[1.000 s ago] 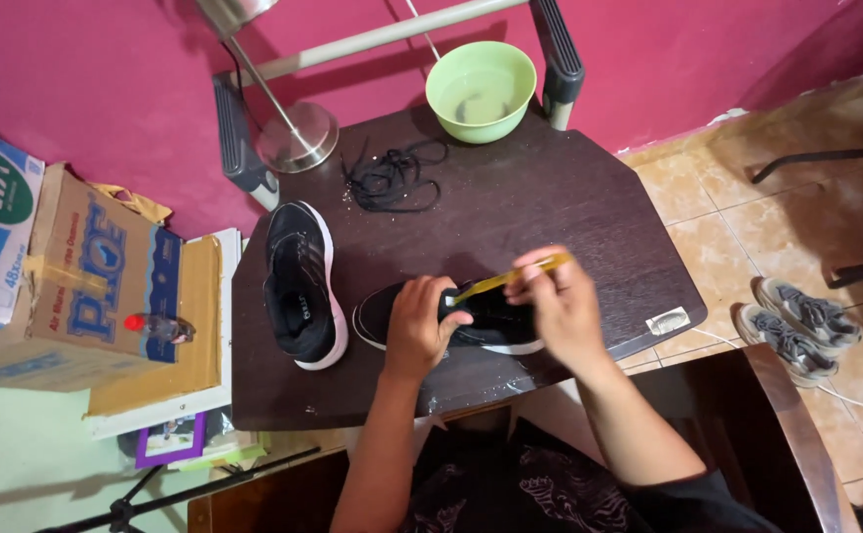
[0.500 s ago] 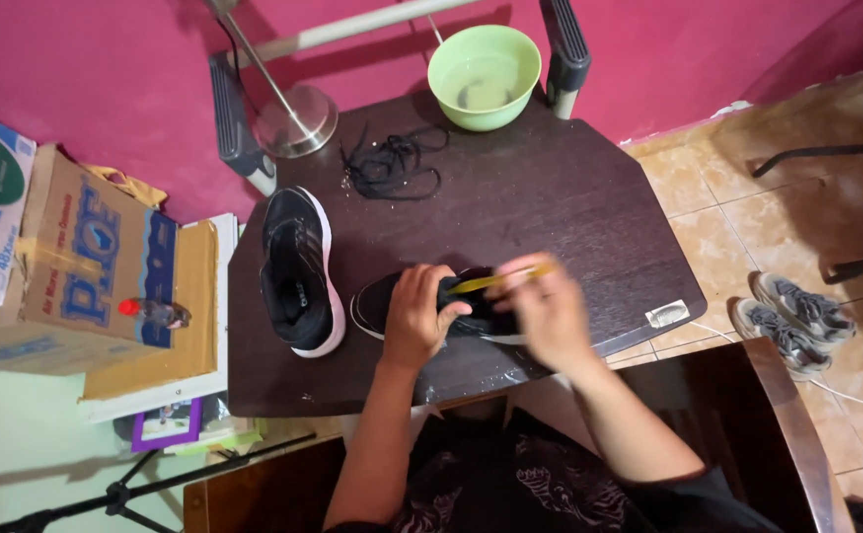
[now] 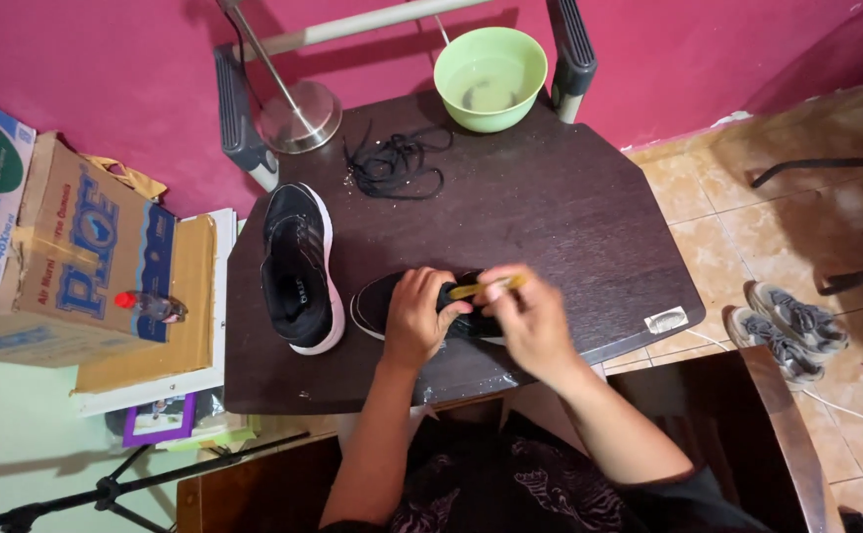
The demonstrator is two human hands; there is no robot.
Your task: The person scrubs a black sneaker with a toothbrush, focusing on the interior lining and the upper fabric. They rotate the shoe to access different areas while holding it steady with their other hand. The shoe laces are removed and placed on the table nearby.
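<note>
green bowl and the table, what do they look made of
The green bowl looks like plastic: one even pastel colour, thin rim, a soft matte sheen. The table looks like dark wood or wood veneer, with faint grain streaks and a dull, scuffed finish; which of the two cannot be told from here.

Illumination: bright, even. Soft shadows fall behind the green bowl point(image 3: 490, 77). Right hand point(image 3: 530, 321) slightly motion-blurred.

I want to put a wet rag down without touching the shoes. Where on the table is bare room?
Bare: the right side of the table, between the green bowl and right hand. Crowded: the left, with the upright shoe, laces and held shoe.
</note>
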